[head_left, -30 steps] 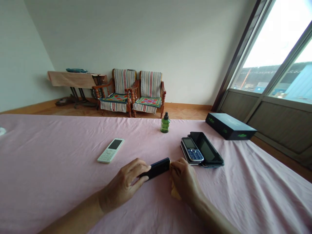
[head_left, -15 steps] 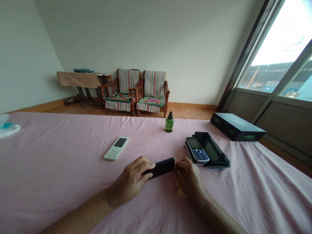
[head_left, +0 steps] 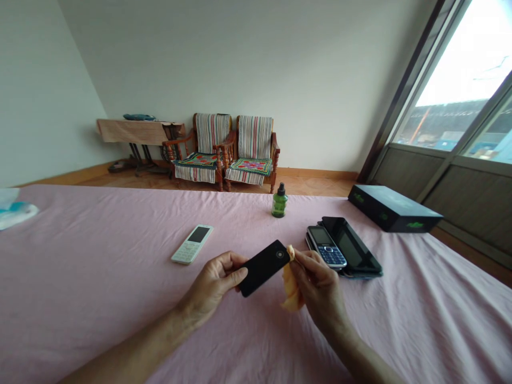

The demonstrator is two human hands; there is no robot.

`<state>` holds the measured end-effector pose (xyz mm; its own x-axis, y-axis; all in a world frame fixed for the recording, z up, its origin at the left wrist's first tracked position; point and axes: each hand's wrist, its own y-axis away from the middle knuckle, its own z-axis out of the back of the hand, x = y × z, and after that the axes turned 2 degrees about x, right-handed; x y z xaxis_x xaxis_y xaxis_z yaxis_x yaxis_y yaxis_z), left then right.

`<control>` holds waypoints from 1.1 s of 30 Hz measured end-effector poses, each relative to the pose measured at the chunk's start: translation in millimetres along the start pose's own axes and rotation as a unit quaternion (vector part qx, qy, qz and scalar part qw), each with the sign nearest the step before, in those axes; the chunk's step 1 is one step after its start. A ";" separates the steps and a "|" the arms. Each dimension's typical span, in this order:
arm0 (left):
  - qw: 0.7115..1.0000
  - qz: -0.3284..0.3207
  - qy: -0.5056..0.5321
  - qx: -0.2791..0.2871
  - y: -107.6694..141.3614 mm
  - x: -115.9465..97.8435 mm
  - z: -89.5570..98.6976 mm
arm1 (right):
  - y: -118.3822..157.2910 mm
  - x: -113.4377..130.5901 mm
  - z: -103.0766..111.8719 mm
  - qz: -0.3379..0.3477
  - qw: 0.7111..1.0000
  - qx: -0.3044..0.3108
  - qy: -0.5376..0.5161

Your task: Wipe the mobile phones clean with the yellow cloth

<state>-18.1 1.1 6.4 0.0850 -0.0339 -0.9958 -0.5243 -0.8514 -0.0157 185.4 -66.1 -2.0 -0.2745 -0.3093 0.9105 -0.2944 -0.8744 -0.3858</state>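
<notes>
Between thumb and fingers, my left hand [head_left: 218,285] grips the lower left end of a black mobile phone [head_left: 262,269]. Its back, with a round camera lens near the upper right corner, faces me. My right hand [head_left: 318,280] pinches a yellow cloth [head_left: 293,290] at the phone's right end, and part of the cloth hangs below the fingers. To the left lies a white keypad phone [head_left: 192,244], face up. Just beyond my right hand, a dark blue keypad phone [head_left: 328,248] rests beside a larger black touchscreen device [head_left: 354,248].
A pink cloth [head_left: 100,256] covers the surface, wrinkled at the right. A green bottle [head_left: 279,202] with a black cap stands upright at the far side. A black box [head_left: 394,209] lies at the back right. Two wooden chairs [head_left: 250,146] stand by the wall beyond.
The black phone has turned from edge-on so its back now shows, and its right end has risen. My right hand has moved up slightly, and more of the yellow cloth shows.
</notes>
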 end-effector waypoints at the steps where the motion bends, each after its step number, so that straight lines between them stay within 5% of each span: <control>1: 1.000 0.011 0.007 0.008 0.2 0.5 -0.5 | 0.4 1.7 -0.4 0.001 1.000 0.000 -0.013; 6: 0.997 0.040 -0.028 0.058 2.4 1.0 -1.7 | -0.4 3.6 -1.2 -0.016 0.999 0.012 -0.043; 10: 0.985 -0.029 -0.118 0.121 8.2 -4.1 -4.3 | -3.0 0.5 -0.3 -0.067 0.996 0.015 -0.056; 17: 0.932 -0.138 -0.309 0.131 16.4 -12.1 -8.9 | -1.7 -1.8 -0.5 -0.115 0.991 0.029 -0.055; 24: 0.905 -0.145 -0.376 0.138 19.2 -6.6 -12.8 | 2.2 -10.4 -0.6 -0.030 0.994 0.043 0.094; 33: 0.903 -0.133 -0.395 0.109 19.5 2.1 -15.9 | 20.6 2.5 -15.5 0.126 0.960 0.114 0.224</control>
<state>-14.7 -23.8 5.4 -0.3527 0.6130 -0.7070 -0.7360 -0.6483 -0.1949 164.4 -79.1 -10.0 -0.6923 -0.3741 0.6171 0.0269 -0.8679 -0.4960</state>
